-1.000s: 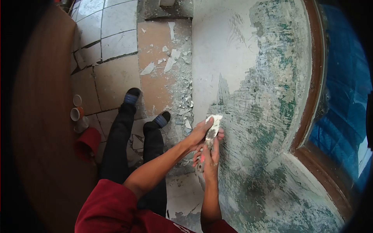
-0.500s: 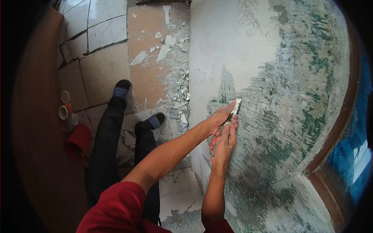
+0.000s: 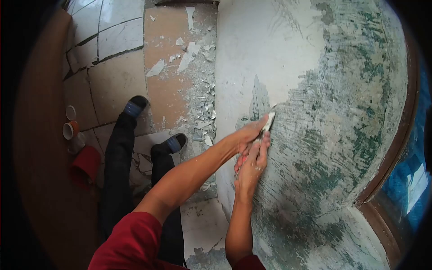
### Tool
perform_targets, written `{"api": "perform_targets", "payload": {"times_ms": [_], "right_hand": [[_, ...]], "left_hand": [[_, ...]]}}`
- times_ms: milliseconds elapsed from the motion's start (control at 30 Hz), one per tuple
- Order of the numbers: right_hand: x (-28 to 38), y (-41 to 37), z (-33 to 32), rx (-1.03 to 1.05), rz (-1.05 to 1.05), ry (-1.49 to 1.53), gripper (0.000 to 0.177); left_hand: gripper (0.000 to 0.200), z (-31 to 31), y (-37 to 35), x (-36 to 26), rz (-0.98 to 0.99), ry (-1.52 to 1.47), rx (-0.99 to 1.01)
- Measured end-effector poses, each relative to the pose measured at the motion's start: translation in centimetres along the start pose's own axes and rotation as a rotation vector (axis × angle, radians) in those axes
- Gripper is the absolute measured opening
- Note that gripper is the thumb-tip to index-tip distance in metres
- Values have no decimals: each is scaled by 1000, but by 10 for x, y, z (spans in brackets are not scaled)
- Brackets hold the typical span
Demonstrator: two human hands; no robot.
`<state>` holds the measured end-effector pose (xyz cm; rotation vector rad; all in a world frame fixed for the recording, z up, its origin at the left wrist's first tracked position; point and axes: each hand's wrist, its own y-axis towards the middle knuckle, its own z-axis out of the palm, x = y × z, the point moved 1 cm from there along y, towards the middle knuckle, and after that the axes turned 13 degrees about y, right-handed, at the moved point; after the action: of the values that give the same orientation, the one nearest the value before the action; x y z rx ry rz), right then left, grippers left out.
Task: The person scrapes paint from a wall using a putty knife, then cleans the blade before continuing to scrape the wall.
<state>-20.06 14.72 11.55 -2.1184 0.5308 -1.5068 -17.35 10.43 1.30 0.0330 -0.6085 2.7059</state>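
Note:
My left hand (image 3: 249, 136) and my right hand (image 3: 253, 164) are closed together around a scraper (image 3: 269, 120). Its whitish, dusty blade points up and right, the tip at or very near the wall (image 3: 310, 180). My left thumb lies along the blade. Below it, my right fingers wrap the lower part of the tool, where a bit of red shows; most of the handle is hidden. White paint (image 3: 256, 40) covers the wall's upper left part. Around and right of the blade the surface is scratched, grey and green.
Paint flakes (image 3: 208, 112) litter the floor along the wall's foot. My slippered feet (image 3: 174, 143) stand on cracked tiles (image 3: 118, 85). A red bucket (image 3: 86, 163) and an orange-white cup (image 3: 70, 130) lie at the left. A brown frame (image 3: 400, 148) borders the wall at the right.
The scraper's tip has moved a little up along the wall, and the blade shows narrower. Both hands have shifted slightly left with it, their grip kept. The whole view has shifted a little.

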Motion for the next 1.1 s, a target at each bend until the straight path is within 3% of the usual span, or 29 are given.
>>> {"api": "perform_targets", "payload": {"times_ms": [200, 300, 533, 633, 700, 867, 967, 1100], "right_hand": [[8, 11, 12, -24, 71, -6, 44], [-4, 4, 4, -25, -29, -55, 44], [-5, 9, 6, -34, -10, -18, 46], [-9, 2, 3, -48, 12, -8, 44], [-8, -3, 3, -57, 30, -30, 45], [-13, 10, 7, -55, -6, -7, 42], [-19, 1, -2, -79, -13, -36, 36], [-10, 17, 3, -38, 27, 8, 29]], "left_hand": [[47, -10, 9, -11, -5, 34, -11], [49, -9, 8, -1, -37, 54, -16], [48, -18, 6, -11, -131, 110, 48], [50, -12, 4, -2, -48, 134, -44], [50, -8, 3, -1, -95, 151, -57], [51, -25, 11, -5, -149, 110, -14], [52, -26, 8, 11, -86, 169, 24], [52, -18, 12, -6, -82, 132, -74]]}}
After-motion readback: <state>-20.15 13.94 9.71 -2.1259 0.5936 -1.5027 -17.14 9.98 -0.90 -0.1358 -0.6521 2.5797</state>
